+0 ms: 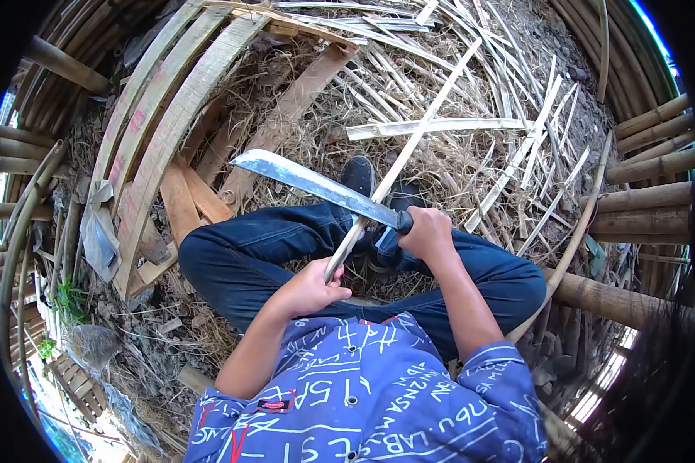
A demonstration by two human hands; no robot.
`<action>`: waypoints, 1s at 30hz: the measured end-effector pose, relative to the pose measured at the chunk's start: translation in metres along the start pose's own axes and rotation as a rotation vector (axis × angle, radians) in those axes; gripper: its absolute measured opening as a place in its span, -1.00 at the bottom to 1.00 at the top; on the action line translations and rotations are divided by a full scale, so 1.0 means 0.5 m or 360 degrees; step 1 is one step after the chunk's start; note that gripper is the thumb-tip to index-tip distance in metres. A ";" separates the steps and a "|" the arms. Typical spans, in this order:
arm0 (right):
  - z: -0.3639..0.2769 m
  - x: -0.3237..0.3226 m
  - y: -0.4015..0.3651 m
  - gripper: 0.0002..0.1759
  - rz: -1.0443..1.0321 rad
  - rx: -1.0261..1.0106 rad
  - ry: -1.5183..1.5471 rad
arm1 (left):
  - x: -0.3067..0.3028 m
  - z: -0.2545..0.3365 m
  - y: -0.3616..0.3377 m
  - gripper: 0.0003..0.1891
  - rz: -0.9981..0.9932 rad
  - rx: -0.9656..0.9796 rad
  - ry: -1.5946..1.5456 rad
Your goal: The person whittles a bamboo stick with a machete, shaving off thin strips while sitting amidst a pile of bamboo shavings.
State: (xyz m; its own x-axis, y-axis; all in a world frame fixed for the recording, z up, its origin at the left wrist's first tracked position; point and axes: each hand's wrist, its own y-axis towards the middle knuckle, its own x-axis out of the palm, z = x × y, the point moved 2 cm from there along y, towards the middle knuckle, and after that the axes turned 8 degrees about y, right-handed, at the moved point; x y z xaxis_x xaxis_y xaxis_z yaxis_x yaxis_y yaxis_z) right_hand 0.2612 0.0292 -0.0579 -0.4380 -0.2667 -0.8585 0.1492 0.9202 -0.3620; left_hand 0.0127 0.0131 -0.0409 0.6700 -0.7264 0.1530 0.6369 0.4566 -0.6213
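My left hand (311,290) is closed around the near end of a long, pale bamboo strip (421,127), which slants away up and to the right. In my right hand (428,234) is the dark handle of a machete (309,182), its broad blade pointing left. The blade crosses over the strip a short way beyond my left hand, overlapping it in this view. My bent legs in dark jeans lie under both hands, and my dark shoes show just past the blade.
A slatted wooden pallet (174,96) leans at the upper left. Split bamboo strips (440,126) and shavings litter the ground ahead. Bamboo pole walls stand on both sides, with a thick bamboo pole (618,297) close by my right knee. Plastic scraps (100,239) lie at left.
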 end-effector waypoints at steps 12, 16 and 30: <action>-0.020 -0.003 -0.011 -0.76 -0.0039 -0.0253 0.0051 | -0.015 0.011 -0.005 -0.63 -0.0119 -0.0234 -0.0239; -0.031 -0.009 -0.026 -0.74 -0.0118 -0.0329 -0.0086 | -0.002 0.000 -0.006 -0.63 -0.0233 -0.0193 -0.0303; 0.233 -0.082 0.091 -0.74 0.0271 0.0462 0.0018 | 0.002 0.002 -0.058 -0.63 -0.0244 -0.0224 -0.0331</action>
State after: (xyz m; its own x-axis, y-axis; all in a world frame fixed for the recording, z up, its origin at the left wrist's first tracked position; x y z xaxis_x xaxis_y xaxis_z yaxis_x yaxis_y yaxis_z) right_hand 0.3893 0.0487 -0.0813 -0.3944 -0.1113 -0.9122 0.4668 0.8307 -0.3032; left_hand -0.0047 -0.0005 -0.0221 0.6433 -0.6538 0.3984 0.6871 0.2635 -0.6770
